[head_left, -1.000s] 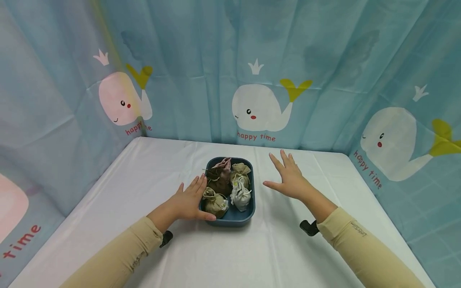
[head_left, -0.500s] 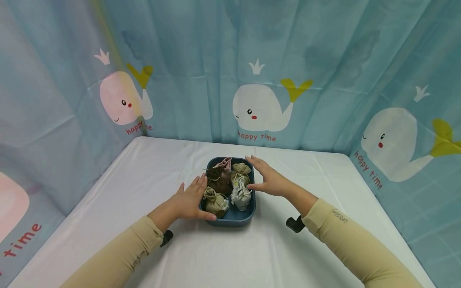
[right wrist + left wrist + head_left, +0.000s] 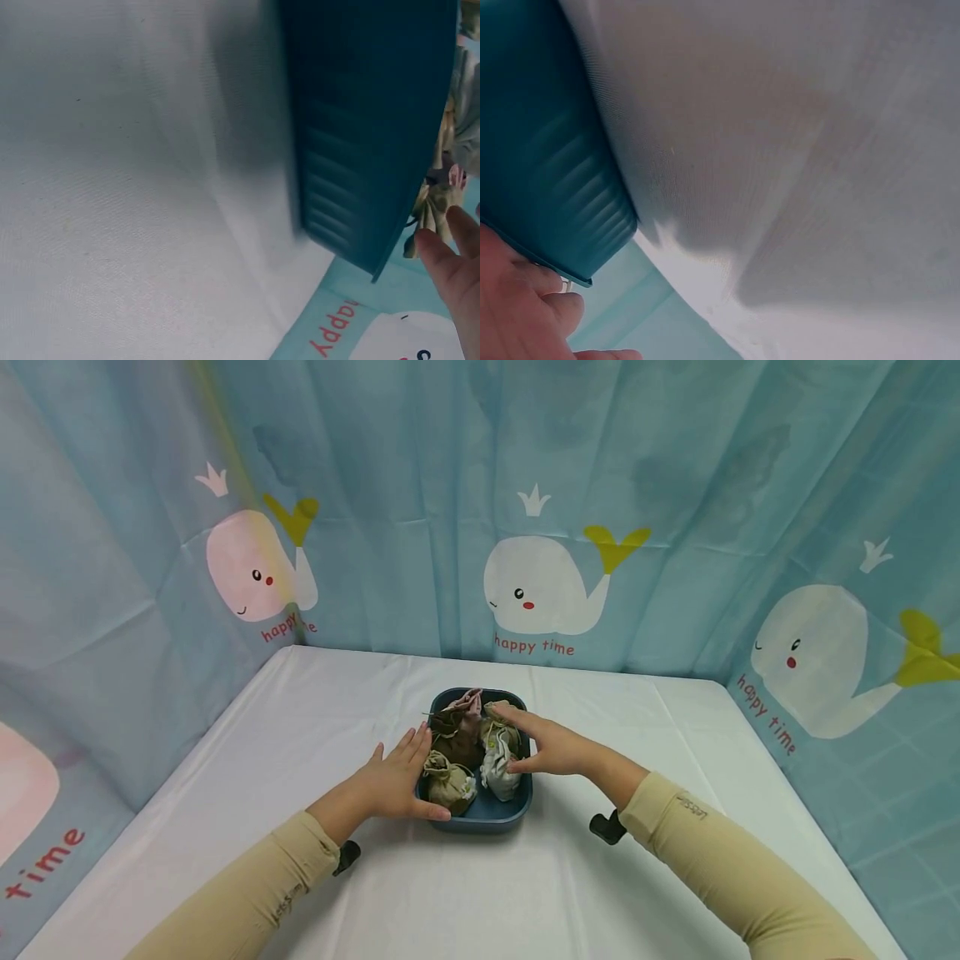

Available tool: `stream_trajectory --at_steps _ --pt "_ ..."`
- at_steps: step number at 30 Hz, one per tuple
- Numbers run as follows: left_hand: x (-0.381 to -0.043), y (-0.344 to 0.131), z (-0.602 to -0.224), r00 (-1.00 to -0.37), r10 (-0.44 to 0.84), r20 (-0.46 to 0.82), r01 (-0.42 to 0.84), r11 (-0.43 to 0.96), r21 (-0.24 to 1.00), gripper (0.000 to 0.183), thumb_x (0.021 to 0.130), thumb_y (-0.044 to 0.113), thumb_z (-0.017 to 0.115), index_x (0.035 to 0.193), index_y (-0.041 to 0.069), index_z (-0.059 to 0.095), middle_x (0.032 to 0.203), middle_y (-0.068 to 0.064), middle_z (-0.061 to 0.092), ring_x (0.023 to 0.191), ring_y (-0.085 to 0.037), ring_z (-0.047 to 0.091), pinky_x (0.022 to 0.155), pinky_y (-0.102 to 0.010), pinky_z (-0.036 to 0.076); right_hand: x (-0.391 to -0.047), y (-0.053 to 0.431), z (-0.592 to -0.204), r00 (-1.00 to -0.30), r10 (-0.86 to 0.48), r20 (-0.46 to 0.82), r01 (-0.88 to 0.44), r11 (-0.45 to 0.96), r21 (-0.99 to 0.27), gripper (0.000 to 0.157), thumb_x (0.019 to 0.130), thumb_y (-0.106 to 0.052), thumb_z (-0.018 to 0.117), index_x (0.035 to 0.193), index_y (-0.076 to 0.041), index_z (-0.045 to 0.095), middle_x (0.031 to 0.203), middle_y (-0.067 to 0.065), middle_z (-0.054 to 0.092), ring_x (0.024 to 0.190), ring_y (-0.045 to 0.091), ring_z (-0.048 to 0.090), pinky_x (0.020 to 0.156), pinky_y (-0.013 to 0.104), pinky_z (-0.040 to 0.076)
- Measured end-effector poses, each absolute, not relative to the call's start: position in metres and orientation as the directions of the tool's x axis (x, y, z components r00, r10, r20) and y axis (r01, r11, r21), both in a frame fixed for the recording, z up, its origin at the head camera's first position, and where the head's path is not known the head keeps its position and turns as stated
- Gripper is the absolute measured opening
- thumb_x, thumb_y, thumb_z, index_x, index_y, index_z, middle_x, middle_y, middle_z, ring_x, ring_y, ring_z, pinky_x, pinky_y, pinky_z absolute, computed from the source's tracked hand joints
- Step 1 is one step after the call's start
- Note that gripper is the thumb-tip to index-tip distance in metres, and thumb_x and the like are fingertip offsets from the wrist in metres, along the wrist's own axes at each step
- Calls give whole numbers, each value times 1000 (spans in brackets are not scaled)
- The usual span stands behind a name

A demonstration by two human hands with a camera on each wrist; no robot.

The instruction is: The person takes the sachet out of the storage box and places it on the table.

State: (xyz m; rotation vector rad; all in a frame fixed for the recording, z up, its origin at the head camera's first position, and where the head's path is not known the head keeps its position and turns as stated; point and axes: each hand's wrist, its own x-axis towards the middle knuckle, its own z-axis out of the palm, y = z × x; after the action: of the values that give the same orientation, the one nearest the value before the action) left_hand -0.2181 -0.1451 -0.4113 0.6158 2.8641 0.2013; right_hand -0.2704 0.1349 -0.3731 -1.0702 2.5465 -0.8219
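In the head view a blue plastic bin [image 3: 480, 827] stands on the table, holding several small drawstring pouches. A khaki pouch [image 3: 450, 787] lies front left, a pale grey pouch [image 3: 498, 774] at the right, and brown and pink pouches [image 3: 461, 748] further back. My left hand [image 3: 386, 783] rests along the bin's left rim, fingers straight, thumb at the front corner. Over the right rim reaches my right hand [image 3: 557, 747]; its fingers extend above the back right pouch and its thumb is by the grey one. The right wrist view shows the fingertips near a tan pouch [image 3: 435, 211], contact unclear.
A white cloth covers the table [image 3: 480, 893]. Blue curtains [image 3: 420, 568] with whale prints stand behind and at both sides. A dark wrist-worn piece [image 3: 607, 828] hangs beneath the right cuff, and another [image 3: 347, 857] beneath the left.
My right hand has moved left from beside the bin to over its right part, its spread fingers drawing closer together. The left hand, bin and pouches have stayed put.
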Motion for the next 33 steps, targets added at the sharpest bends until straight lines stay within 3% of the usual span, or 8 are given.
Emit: stream_trajectory --at_steps 8,18,27,33 --pt "-217 -145 -412 -891 413 -188 385 907 170 124 63 82 50 147 8 -3 153 -8 -9 140 -27 -2 102 -64 8 -268 134 -380 -663 -746 -57 -598 575 -558 71 84 -28 67 145 -21 30 152 -3 18 138 18 17 106 46 24" --pt "-218 -145 -411 -891 420 -174 390 903 180 126 60 85 46 147 7 -1 153 -9 -8 140 -29 0 102 -65 9 -270 139 -379 -660 -751 6 -635 554 -538 56 86 -19 65 138 -15 43 139 0 43 124 18 42 96 42 39" --pt "-218 -145 -411 -890 421 -174 390 902 187 124 63 82 49 147 6 -1 153 -10 -8 140 -30 0 101 -65 11 -271 140 -383 -674 -738 7 -617 559 -554 56 87 -19 64 138 -17 43 136 0 46 118 17 47 95 42 41" --pt "-218 -144 -410 -892 413 -186 382 906 181 124 63 82 50 147 7 -2 153 -9 -9 140 -29 -1 102 -64 11 -273 142 -384 -688 -725 28 -612 559 -559 47 88 -19 62 133 -15 50 125 2 56 108 20 55 88 45 44"
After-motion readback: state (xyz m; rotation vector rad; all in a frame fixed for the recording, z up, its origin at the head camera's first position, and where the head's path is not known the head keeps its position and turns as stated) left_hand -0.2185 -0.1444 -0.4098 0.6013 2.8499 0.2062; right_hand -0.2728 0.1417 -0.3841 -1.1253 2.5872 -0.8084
